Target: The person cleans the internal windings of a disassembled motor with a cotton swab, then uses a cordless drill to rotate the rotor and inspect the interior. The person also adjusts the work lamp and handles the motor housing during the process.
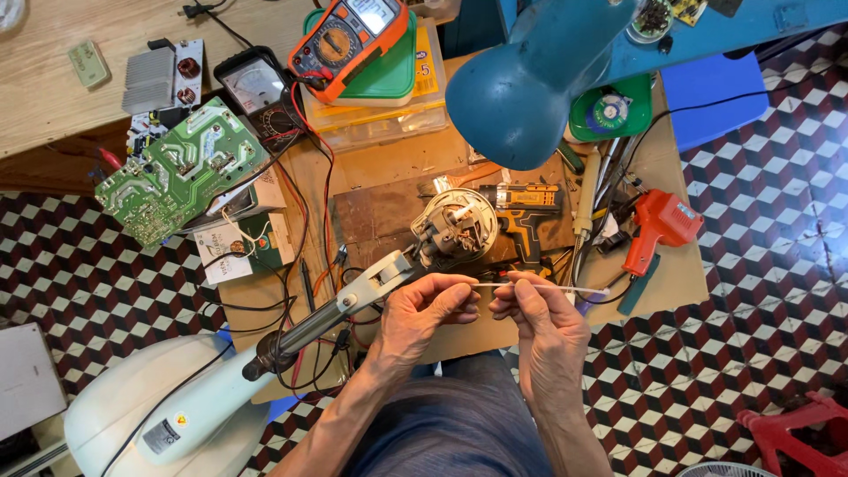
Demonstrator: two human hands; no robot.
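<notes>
A thin white cable tie point(552, 288) lies crosswise just below the fan motor point(457, 228), pinched at its near end by the left hand point(422, 311) and mid-length by the right hand point(546, 325), tip pointing right.

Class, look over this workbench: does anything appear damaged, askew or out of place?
Yes. The fan motor sits bare, tilted on its stand neck, with no blades or guard. A green circuit board lies askew atop other items. Both hands pinch a thin white tie.

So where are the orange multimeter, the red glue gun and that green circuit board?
orange multimeter point(346, 35), head view, on its dial.
red glue gun point(661, 225), head view, on its body.
green circuit board point(177, 172), head view, at the board's middle.
</notes>
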